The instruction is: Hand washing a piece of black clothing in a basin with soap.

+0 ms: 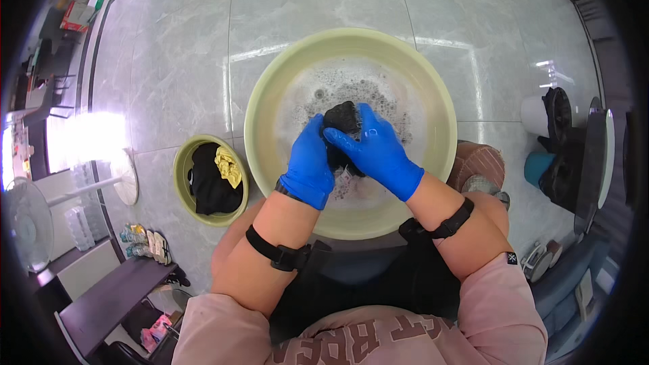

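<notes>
Both my hands, in blue rubber-like gloves, are over a large pale green basin point(263, 86) of foamy water point(334, 81). My left hand point(309, 165) grips the left side of a wet black cloth item point(343, 116), bunched up above the suds. On its right side my right hand point(377, 152) holds the same item, thumb across its front. The lower part of the cloth hangs between my hands, with a small pale tag-like piece at its bottom. Some fingertips are hidden behind the cloth.
A smaller green basin point(181, 197) at the left holds black cloth point(215, 182) and a crumpled yellow cloth point(228, 166). Further left is a white standing fan point(30, 230). Bins with black liners point(557, 116) stand at the right. A dark bench point(116, 299) is at lower left.
</notes>
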`<state>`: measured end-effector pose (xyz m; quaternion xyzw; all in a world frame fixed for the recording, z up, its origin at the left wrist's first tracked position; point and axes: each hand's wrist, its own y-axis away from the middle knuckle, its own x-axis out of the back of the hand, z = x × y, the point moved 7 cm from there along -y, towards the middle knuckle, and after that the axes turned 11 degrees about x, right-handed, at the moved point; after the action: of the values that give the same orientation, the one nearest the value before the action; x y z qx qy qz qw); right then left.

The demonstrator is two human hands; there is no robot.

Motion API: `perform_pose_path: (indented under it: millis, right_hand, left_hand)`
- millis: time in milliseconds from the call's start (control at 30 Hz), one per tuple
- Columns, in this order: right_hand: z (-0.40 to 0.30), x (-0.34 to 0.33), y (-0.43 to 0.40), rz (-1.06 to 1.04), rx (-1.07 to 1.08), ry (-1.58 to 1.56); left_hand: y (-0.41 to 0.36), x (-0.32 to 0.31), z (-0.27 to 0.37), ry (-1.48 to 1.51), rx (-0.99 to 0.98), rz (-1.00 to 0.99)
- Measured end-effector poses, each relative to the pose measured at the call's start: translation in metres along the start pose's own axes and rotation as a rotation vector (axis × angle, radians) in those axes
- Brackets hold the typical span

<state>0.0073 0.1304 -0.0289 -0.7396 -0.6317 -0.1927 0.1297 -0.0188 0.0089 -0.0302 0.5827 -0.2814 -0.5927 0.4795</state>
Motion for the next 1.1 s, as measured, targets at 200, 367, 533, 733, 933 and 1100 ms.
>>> perform_pose_path:
  millis: [200,367,533,733,933,1100]
  right_hand:
    - [0.012,-0.021,0.009,-0.309,-0.134,0.524]
    - [0.05,-0.067,0.027,-0.581,-0.145,0.877]
    - [0.091,-0.072,0.013,-0.858,-0.087,0.764]
    - [0.015,-0.034,-0.005,-0.434,0.035,0.667]
    - [-0.037,0.005,0.01,-0.136,0.024,0.277]
    - [-0.039,0.02,0.01,0.0,0.019,0.044]
  left_hand:
    - [0.021,0.023,0.053,-0.105,-0.244,0.122]
    - [0.041,0.026,0.066,0.016,-0.271,-0.002]
    - [0.052,0.027,0.07,0.076,-0.299,-0.097]
    - [0.056,0.042,0.06,-0.122,-0.295,0.015]
    - [0.029,0.012,0.004,-0.344,-0.094,-0.114]
    - [0.001,0.002,0.006,-0.273,-0.292,-0.142]
